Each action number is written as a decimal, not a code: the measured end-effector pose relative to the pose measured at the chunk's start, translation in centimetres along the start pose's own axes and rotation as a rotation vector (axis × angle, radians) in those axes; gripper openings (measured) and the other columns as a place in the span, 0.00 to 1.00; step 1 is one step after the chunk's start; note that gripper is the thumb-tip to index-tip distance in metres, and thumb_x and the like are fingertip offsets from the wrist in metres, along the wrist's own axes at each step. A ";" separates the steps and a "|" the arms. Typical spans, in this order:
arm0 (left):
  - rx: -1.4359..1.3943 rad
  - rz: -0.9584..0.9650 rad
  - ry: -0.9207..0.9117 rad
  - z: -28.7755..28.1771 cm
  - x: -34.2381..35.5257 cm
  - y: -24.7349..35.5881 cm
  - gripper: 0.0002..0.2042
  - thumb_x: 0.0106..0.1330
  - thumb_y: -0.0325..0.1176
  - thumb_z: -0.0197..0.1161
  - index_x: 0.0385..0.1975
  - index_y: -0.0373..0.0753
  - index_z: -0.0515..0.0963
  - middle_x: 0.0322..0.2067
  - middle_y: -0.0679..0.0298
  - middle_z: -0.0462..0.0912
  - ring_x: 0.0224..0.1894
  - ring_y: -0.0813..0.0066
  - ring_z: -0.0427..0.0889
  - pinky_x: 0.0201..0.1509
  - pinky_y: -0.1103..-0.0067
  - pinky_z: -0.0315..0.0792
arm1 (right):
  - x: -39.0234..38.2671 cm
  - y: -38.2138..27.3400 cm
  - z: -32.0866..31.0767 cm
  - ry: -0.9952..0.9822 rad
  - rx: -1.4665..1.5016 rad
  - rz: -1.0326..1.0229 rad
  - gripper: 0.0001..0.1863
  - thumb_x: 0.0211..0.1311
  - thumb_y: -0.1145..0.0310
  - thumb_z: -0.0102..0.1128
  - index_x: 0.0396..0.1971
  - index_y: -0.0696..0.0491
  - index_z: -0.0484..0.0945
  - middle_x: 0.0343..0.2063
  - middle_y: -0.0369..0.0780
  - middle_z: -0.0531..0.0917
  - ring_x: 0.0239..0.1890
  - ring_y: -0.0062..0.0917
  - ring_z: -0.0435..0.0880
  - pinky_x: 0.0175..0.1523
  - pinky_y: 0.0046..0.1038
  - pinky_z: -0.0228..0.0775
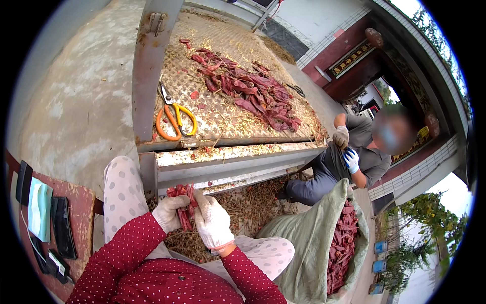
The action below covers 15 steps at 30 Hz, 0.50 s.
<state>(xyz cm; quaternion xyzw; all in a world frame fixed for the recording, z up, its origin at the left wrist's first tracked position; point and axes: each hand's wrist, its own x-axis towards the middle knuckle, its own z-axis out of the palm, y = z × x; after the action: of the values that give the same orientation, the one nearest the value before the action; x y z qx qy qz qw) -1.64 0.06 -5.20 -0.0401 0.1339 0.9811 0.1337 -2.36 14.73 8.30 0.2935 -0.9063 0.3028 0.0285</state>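
Note:
My left hand (170, 213), in a whitish work glove, is closed round a small bunch of dried red chili peppers (186, 221) above my lap. From the other side my right hand (213, 223), gloved too, pinches the same bunch with its fingertips. Beyond my hands, a heap of dried red chilies (253, 88) lies on the metal truck bed (228, 126), among yellow seeds and stem bits. Scissors (176, 121) with orange and yellow handles rest open near the bed's front left corner.
A large green woven sack (304, 233) full of dried chilies stands at my right. Behind it sits a co-worker (364, 147) in gloves. Dark scissors (296, 90) lie at the bed's right side. A worn red bench (83, 213) at left bears a face mask (40, 210) and dark cases.

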 end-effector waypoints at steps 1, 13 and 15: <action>0.004 0.001 0.056 0.1 0.1 -0.1 0.11 0.71 0.27 0.58 0.50 0.32 0.77 0.44 0.57 0.85 0.45 0.64 0.86 0.52 0.65 0.82 | 0.3 -0.1 -0.2 -0.019 -0.008 -0.031 0.22 0.66 0.65 0.58 0.58 0.56 0.76 0.44 0.50 0.82 0.45 0.46 0.83 0.50 0.40 0.77; -0.080 0.018 0.038 0.7 -0.1 -0.5 0.14 0.76 0.35 0.57 0.56 0.36 0.74 0.51 0.55 0.81 0.54 0.60 0.81 0.63 0.60 0.75 | -0.5 1.0 4.2 -0.098 -0.120 0.048 0.41 0.60 0.54 0.64 0.68 0.59 0.61 0.55 0.53 0.76 0.53 0.50 0.79 0.53 0.44 0.75; -0.126 0.004 0.002 0.3 0.1 -0.6 0.16 0.75 0.35 0.57 0.57 0.37 0.72 0.53 0.54 0.79 0.56 0.58 0.80 0.64 0.58 0.74 | -0.6 1.9 4.8 -0.100 -0.097 0.033 0.40 0.62 0.55 0.62 0.70 0.56 0.58 0.55 0.53 0.76 0.52 0.49 0.79 0.51 0.44 0.77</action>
<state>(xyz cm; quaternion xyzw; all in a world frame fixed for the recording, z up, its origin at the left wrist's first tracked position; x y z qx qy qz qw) -1.55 0.72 -5.11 -0.0494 0.0719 0.9878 0.1287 -2.32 13.51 3.30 0.2915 -0.9249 0.2438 -0.0073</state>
